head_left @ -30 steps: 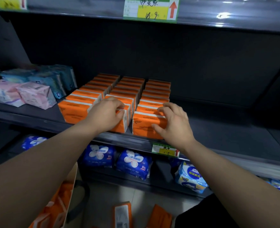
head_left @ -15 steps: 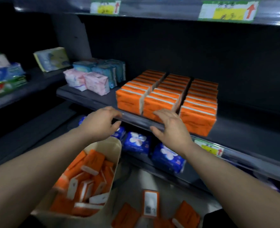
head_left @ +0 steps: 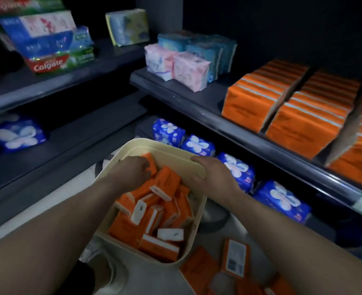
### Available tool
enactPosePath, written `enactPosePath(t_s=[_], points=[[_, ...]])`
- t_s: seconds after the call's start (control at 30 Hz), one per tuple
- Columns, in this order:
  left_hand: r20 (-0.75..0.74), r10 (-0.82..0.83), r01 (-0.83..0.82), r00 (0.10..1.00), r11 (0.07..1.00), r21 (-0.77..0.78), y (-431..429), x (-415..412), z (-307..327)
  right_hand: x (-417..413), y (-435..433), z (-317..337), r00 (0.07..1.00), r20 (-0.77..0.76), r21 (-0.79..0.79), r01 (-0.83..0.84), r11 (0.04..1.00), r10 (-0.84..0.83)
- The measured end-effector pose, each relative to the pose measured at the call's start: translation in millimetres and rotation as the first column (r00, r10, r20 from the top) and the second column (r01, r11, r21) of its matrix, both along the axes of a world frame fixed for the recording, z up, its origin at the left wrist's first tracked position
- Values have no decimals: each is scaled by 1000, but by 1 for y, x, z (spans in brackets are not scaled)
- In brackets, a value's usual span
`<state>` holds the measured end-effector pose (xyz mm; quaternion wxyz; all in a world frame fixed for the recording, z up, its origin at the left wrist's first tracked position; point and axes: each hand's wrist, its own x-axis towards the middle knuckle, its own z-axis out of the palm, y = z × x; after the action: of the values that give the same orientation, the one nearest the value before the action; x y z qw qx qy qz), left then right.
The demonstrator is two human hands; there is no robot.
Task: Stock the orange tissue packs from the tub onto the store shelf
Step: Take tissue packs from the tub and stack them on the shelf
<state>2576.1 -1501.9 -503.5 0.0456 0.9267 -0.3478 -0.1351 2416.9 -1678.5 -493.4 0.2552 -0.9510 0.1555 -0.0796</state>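
Down at the tub

Loosely heaped inside the cream plastic tub (head_left: 154, 143), smooth-walled with rounded corners, lay the glossy, brick-shaped orange tissue packs (head_left: 167, 182). My left hand (head_left: 133, 171) curled its fingers round one at the far end. My right hand (head_left: 209, 173) gripped the tub's rim, fingers bent over it. Matching stocked rows (head_left: 252, 105) stood tightly on the dark shelf (head_left: 175, 96).

1. Left hand (head_left: 131, 171) is inside the cream tub (head_left: 133, 143), fingers curled on an orange tissue pack (head_left: 152, 161) at its far edge.
2. Right hand (head_left: 209, 171) holds the tub's right rim.
3. Orange rows (head_left: 282, 107) line the shelf's (head_left: 197, 107) front edge.
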Motion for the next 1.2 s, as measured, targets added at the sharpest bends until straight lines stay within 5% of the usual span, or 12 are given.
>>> enactPosePath(t_s=[0.53,0.87,1.0,1.2], points=[[-301,165,-145,939,985,89,-64,39,-150,82,-19,-106,986,-166,46,10,999,-2],[-264,197,-231,944,967,-107,-20,60,-89,101,-22,-106,997,-53,95,-53,994,58],[-278,350,-425,895,859,-286,26,68,-57,124,-11,-114,992,-95,87,-80,993,88],[-430,413,-596,803,549,-586,65,66,-41,167,21,-128,972,-93,169,-199,965,217]])
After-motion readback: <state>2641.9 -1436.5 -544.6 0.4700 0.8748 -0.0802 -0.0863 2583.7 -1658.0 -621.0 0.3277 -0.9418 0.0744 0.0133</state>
